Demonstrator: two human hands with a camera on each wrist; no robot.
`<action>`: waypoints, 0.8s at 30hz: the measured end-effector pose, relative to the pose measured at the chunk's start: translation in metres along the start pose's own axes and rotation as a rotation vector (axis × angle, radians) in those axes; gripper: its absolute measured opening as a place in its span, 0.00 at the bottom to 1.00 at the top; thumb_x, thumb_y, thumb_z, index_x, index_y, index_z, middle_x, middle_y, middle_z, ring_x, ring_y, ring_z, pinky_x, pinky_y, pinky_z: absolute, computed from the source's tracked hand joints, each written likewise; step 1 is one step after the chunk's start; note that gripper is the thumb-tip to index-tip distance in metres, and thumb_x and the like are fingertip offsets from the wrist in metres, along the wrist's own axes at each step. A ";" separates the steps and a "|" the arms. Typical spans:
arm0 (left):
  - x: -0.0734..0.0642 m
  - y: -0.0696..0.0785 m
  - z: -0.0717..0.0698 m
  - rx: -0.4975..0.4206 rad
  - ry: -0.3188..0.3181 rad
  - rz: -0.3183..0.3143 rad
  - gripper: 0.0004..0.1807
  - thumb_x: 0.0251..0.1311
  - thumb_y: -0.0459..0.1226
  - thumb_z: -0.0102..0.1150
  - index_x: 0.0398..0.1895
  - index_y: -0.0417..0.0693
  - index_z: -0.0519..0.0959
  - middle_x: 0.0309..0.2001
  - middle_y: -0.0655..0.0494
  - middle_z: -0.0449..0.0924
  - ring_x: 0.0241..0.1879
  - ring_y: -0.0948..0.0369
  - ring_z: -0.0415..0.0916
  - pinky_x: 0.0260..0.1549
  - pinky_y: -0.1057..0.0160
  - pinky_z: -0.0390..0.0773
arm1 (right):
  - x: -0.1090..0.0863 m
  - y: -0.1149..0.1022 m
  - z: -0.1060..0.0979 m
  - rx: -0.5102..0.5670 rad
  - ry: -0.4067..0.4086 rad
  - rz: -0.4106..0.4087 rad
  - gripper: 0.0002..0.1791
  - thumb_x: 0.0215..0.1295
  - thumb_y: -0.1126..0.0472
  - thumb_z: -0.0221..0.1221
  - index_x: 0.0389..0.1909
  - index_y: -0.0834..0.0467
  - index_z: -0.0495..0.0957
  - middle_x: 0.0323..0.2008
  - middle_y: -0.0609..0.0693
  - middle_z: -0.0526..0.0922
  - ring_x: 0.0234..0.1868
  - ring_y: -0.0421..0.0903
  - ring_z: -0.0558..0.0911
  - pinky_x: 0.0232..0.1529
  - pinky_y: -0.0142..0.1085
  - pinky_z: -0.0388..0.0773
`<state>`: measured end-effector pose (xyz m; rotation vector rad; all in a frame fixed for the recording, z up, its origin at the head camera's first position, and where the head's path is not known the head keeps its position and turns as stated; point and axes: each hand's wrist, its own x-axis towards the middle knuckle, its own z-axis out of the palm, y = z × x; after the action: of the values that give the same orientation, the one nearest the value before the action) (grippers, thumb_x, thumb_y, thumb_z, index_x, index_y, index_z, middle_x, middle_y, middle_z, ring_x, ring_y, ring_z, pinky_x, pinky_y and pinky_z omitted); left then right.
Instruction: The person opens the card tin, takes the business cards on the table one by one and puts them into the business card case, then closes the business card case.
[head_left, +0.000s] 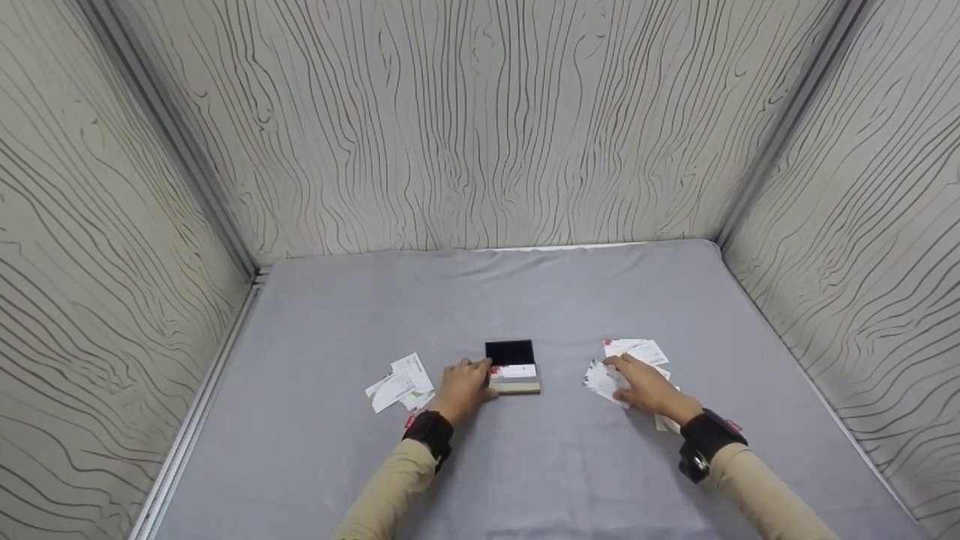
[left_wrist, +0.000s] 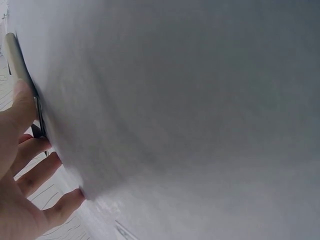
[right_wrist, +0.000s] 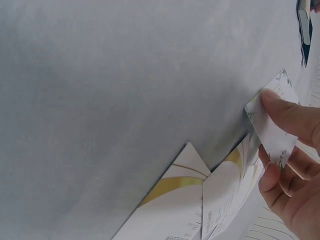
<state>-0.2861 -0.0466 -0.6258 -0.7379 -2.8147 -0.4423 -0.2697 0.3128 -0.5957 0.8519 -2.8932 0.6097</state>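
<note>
An open business card case (head_left: 514, 388) lies on the grey cloth, its dark lid (head_left: 510, 352) tipped back on the far side. White cards with a red print (head_left: 517, 370) show inside it. My left hand (head_left: 463, 390) grips the case's left end, thumb on the near side and fingers toward the lid. In the right wrist view, a white business card with leafy corners (right_wrist: 274, 122) is pinched between the thumb and fingers of my right hand (head_left: 646, 388), tilted off the cloth. Beneath and beside that hand lies a spread of cards (head_left: 637, 349), some with gold bands (right_wrist: 175, 187).
Left of my left hand lies another loose group of cards (head_left: 401, 386), overlapping one another. Grey cloth (head_left: 495, 300) covers the table. Wood-grain-patterned panels (head_left: 480, 127) rise at the back and both sides.
</note>
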 end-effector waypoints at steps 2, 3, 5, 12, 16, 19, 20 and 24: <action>0.000 0.000 0.000 0.002 -0.001 0.000 0.31 0.53 0.47 0.72 0.57 0.40 0.77 0.46 0.46 0.84 0.47 0.50 0.78 0.42 0.47 0.76 | 0.001 -0.001 -0.002 -0.001 0.005 -0.034 0.25 0.53 0.78 0.63 0.54 0.71 0.72 0.44 0.64 0.80 0.45 0.61 0.80 0.47 0.55 0.76; 0.000 0.000 0.000 0.003 -0.001 0.001 0.31 0.53 0.47 0.72 0.57 0.40 0.77 0.46 0.46 0.84 0.46 0.50 0.78 0.42 0.47 0.76 | 0.002 -0.002 -0.003 0.001 0.006 -0.048 0.23 0.54 0.79 0.61 0.53 0.72 0.72 0.44 0.65 0.80 0.45 0.63 0.81 0.48 0.55 0.76; 0.000 0.000 0.001 0.008 0.013 0.012 0.31 0.52 0.47 0.72 0.56 0.40 0.78 0.45 0.46 0.84 0.45 0.50 0.79 0.40 0.48 0.77 | 0.004 -0.005 -0.006 0.007 0.005 -0.056 0.22 0.55 0.82 0.57 0.52 0.72 0.73 0.46 0.66 0.81 0.48 0.64 0.80 0.49 0.56 0.75; -0.001 0.000 0.000 0.021 0.040 0.031 0.30 0.52 0.46 0.73 0.55 0.40 0.78 0.43 0.46 0.85 0.42 0.50 0.80 0.37 0.49 0.78 | 0.017 -0.019 -0.008 0.011 0.054 -0.065 0.19 0.57 0.82 0.54 0.50 0.70 0.76 0.46 0.64 0.82 0.50 0.63 0.80 0.51 0.55 0.74; -0.001 0.000 0.000 0.004 0.030 0.028 0.30 0.52 0.46 0.73 0.55 0.39 0.78 0.43 0.45 0.84 0.43 0.49 0.79 0.38 0.48 0.78 | 0.027 -0.028 -0.004 0.016 0.110 -0.102 0.17 0.58 0.81 0.56 0.48 0.68 0.78 0.42 0.60 0.82 0.45 0.59 0.81 0.48 0.52 0.77; -0.001 0.000 0.000 0.005 0.036 0.028 0.29 0.52 0.46 0.73 0.54 0.39 0.78 0.43 0.45 0.85 0.42 0.49 0.80 0.38 0.48 0.78 | 0.035 -0.033 0.002 0.013 0.147 -0.117 0.16 0.58 0.79 0.59 0.47 0.65 0.80 0.39 0.57 0.81 0.41 0.54 0.81 0.44 0.49 0.78; -0.001 0.000 0.000 0.007 0.039 0.030 0.30 0.52 0.46 0.73 0.54 0.39 0.78 0.43 0.45 0.85 0.42 0.49 0.80 0.38 0.48 0.78 | 0.038 -0.035 0.004 0.011 0.159 -0.122 0.16 0.59 0.78 0.59 0.47 0.64 0.81 0.39 0.56 0.80 0.40 0.53 0.80 0.43 0.48 0.79; -0.001 0.000 0.000 0.006 0.040 0.028 0.30 0.51 0.46 0.73 0.55 0.39 0.78 0.43 0.46 0.85 0.43 0.49 0.80 0.38 0.48 0.78 | 0.047 -0.045 0.010 0.023 0.191 -0.130 0.16 0.60 0.77 0.60 0.48 0.62 0.81 0.38 0.53 0.78 0.38 0.49 0.79 0.40 0.44 0.79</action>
<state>-0.2858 -0.0471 -0.6260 -0.7581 -2.7642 -0.4390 -0.2854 0.2506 -0.5813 0.9207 -2.6429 0.6729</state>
